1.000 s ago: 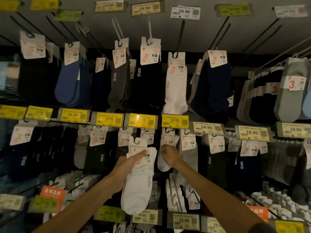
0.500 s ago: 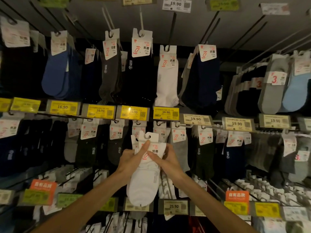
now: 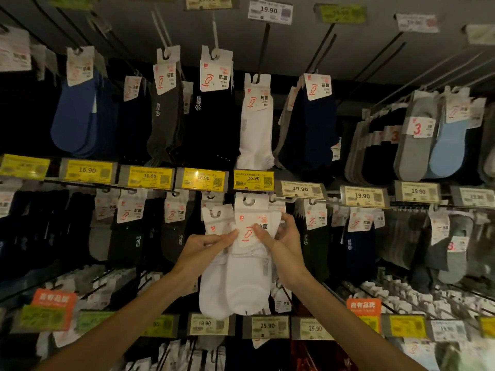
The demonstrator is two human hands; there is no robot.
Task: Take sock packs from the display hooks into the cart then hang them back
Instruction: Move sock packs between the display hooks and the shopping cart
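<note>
Fingertips [image 3: 231,234] of the left hand [image 3: 206,250] pinch the card label of the front sock pack [image 3: 249,277]. Right hand [image 3: 285,245] is clamped on its right edge, thumb on the label. Second pack [image 3: 213,287] is trapped just behind it, to the left. Both hanger tabs point up, just below the 16.90 price tag [image 3: 253,179], probably lining up to rehang. Can't tell if either tab is on a hook. Cart not in view. Neighbouring dark packs [image 3: 126,245] hang left and right.

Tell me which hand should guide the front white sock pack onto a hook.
Right. The right hand grips the front white sock pack higher, nearer its hanger cutout; the left hand pinches lower, probably just steadying.
</note>
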